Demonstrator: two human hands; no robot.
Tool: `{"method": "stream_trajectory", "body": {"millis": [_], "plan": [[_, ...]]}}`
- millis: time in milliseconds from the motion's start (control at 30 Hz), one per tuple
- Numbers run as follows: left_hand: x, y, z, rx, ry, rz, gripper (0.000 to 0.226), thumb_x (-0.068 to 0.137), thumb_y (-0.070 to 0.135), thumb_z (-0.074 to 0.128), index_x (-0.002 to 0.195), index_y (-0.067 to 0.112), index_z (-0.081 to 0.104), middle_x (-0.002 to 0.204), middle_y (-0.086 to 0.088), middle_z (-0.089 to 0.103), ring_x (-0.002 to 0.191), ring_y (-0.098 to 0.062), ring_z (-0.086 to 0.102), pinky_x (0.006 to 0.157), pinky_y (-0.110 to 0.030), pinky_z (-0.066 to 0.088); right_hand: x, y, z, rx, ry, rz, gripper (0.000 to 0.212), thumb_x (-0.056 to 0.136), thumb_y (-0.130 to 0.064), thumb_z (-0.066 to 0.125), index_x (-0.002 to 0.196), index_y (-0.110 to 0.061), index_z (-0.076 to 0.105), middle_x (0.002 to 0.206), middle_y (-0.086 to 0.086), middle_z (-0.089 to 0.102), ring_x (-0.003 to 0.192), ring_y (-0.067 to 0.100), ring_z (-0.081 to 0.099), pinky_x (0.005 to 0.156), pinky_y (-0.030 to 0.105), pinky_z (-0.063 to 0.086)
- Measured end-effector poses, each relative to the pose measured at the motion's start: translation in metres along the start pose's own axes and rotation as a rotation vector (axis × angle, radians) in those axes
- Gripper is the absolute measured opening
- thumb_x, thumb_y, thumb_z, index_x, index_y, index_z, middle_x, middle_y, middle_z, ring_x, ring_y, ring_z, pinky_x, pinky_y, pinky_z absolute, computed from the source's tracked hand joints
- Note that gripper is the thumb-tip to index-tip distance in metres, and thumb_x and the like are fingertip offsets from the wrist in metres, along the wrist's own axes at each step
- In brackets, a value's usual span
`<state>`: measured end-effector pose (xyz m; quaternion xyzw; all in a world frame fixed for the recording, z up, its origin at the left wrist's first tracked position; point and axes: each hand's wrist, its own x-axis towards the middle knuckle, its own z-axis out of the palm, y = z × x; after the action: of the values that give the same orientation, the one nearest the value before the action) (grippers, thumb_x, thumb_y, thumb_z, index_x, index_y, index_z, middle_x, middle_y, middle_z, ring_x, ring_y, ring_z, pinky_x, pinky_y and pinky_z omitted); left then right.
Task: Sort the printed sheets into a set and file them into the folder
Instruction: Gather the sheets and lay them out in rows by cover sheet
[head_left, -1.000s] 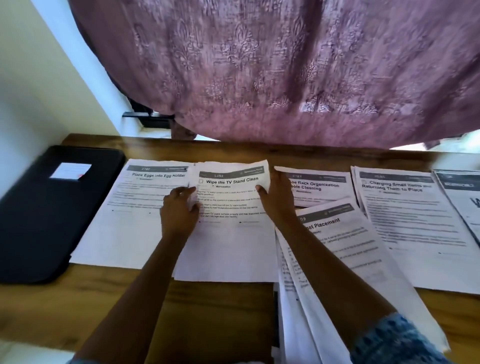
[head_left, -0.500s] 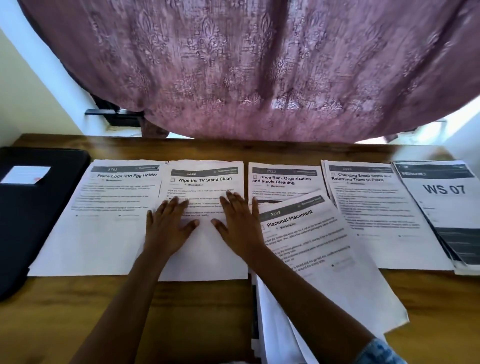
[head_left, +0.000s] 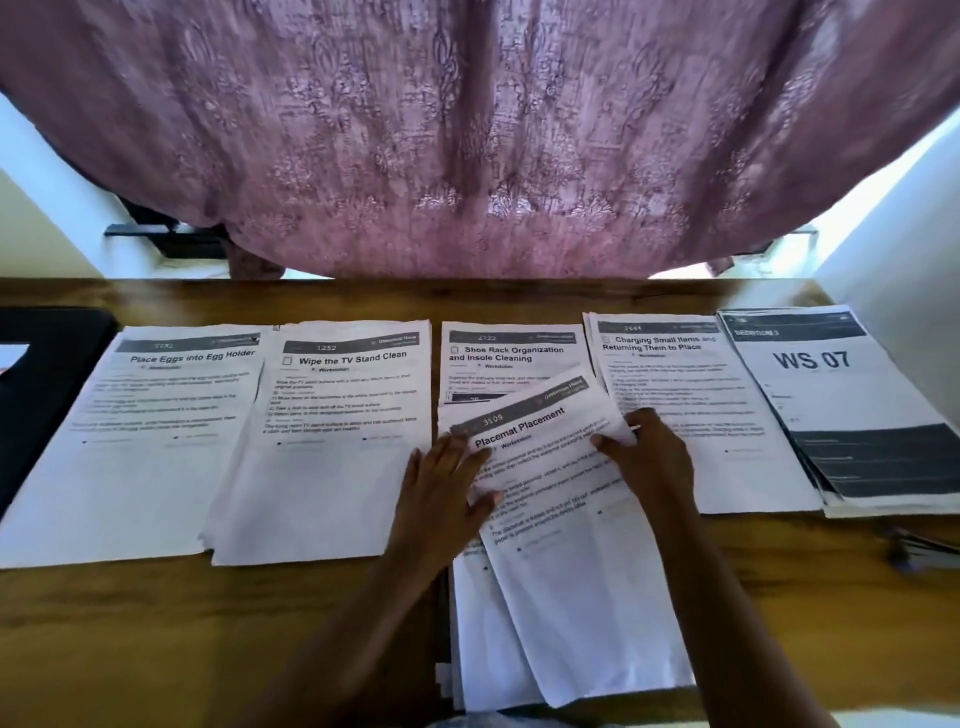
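Pinching Placemat sheet, right hand, left hand spread on it, folder aside

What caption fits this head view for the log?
Left hand rests on the tilted Placemat Placement sheet while the right hand pinches its edge.

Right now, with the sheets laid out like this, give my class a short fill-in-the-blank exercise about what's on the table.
1. The right hand grips the tilted sheet headed Placemat ____.
2. The stack farthest right reads WS ____.
3. The black folder lies at the far ____ of the table.
Missing words: Placement; 07; left.
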<state>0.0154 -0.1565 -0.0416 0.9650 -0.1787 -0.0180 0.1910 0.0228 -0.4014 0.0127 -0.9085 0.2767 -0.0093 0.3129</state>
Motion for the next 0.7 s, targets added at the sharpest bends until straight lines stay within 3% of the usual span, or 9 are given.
{"method": "stream_trajectory", "body": {"millis": [67,167,300,367,433,500,533,600,700], "plan": [[0.000,-0.002,0.004,-0.014,0.010,-0.008,0.070,0.085,0.068,0.024,0.143,0.034,0.041,0.156,0.004,0.029,0.146,-0.018,0.019,0.116,-0.040,0.007,0.001,0.004,-0.002,0.052,-0.011,-0.020,0.036,0.078,-0.032,0.075,0.106,-0.014,0.061,0.106,0.007,0.067,0.101,0.029,0.059,0.074,0.030,0.039],[-0.001,-0.002,0.004,-0.018,-0.039,-0.015,0.079,0.082,0.076,0.013,0.150,0.037,0.023,0.161,0.008,0.011,0.149,-0.012,0.002,0.115,-0.035,-0.004,0.002,0.004,-0.009,0.042,0.053,-0.078,0.019,0.083,-0.026,0.072,0.093,-0.013,0.064,0.088,0.003,0.065,0.091,0.028,0.060,0.068,0.027,0.033],[0.002,-0.001,-0.002,-0.175,-0.082,-0.051,0.095,0.073,0.087,0.001,0.153,0.035,0.003,0.162,0.009,-0.001,0.148,-0.008,-0.003,0.115,-0.033,-0.008,0.007,0.004,-0.024,0.063,0.152,-0.164,0.013,0.088,-0.026,0.066,0.093,-0.014,0.064,0.091,0.004,0.069,0.087,0.026,0.062,0.070,0.026,0.034],[0.004,0.000,-0.012,-0.430,-0.103,-0.122,0.089,0.079,0.084,0.018,0.153,0.037,0.002,0.161,0.008,0.014,0.148,-0.011,0.012,0.118,-0.037,-0.001,0.010,-0.004,-0.037,0.161,0.197,-0.216,0.012,0.090,-0.025,0.063,0.095,-0.015,0.063,0.092,0.003,0.068,0.085,0.024,0.062,0.073,0.026,0.036],[0.007,0.006,-0.028,-0.665,-0.076,-0.149,0.077,0.088,0.066,0.043,0.151,0.041,0.009,0.151,0.018,0.035,0.140,-0.007,0.032,0.114,-0.038,0.023,0.012,-0.022,-0.050,0.266,0.177,-0.245,0.012,0.091,-0.025,0.061,0.097,-0.015,0.064,0.092,-0.002,0.064,0.086,0.016,0.056,0.077,0.024,0.034],[0.009,0.011,-0.047,-0.876,0.025,-0.165,0.073,0.091,0.037,0.062,0.149,0.040,0.018,0.132,0.025,0.052,0.119,0.009,0.050,0.096,-0.020,0.044,0.012,-0.048,-0.056,0.360,0.148,-0.279,0.013,0.091,-0.025,0.061,0.098,-0.014,0.064,0.093,-0.005,0.061,0.089,0.011,0.053,0.081,0.023,0.035],[0.010,0.008,-0.057,-0.919,0.110,-0.201,0.073,0.090,0.023,0.066,0.147,0.038,0.023,0.121,0.019,0.062,0.106,0.012,0.057,0.087,-0.013,0.048,0.013,-0.062,-0.055,0.411,0.135,-0.295,0.012,0.091,-0.024,0.061,0.098,-0.014,0.063,0.095,-0.005,0.062,0.090,0.011,0.054,0.082,0.024,0.036],[0.015,-0.006,-0.075,-0.897,0.277,-0.283,0.071,0.086,0.008,0.069,0.142,0.035,0.034,0.099,0.006,0.071,0.088,0.007,0.065,0.079,-0.019,0.054,0.018,-0.089,-0.043,0.495,0.087,-0.314,0.011,0.091,-0.024,0.062,0.098,-0.015,0.063,0.098,-0.001,0.065,0.091,0.014,0.058,0.083,0.028,0.042],[0.011,-0.050,-0.112,-0.890,0.451,-0.370,0.062,0.085,0.001,0.067,0.135,0.031,0.046,0.096,-0.004,0.071,0.082,-0.008,0.066,0.071,-0.024,0.056,0.021,-0.139,-0.005,0.571,-0.033,-0.390,0.005,0.088,-0.021,0.063,0.090,-0.017,0.063,0.095,0.004,0.069,0.088,0.022,0.063,0.083,0.041,0.051]]}}
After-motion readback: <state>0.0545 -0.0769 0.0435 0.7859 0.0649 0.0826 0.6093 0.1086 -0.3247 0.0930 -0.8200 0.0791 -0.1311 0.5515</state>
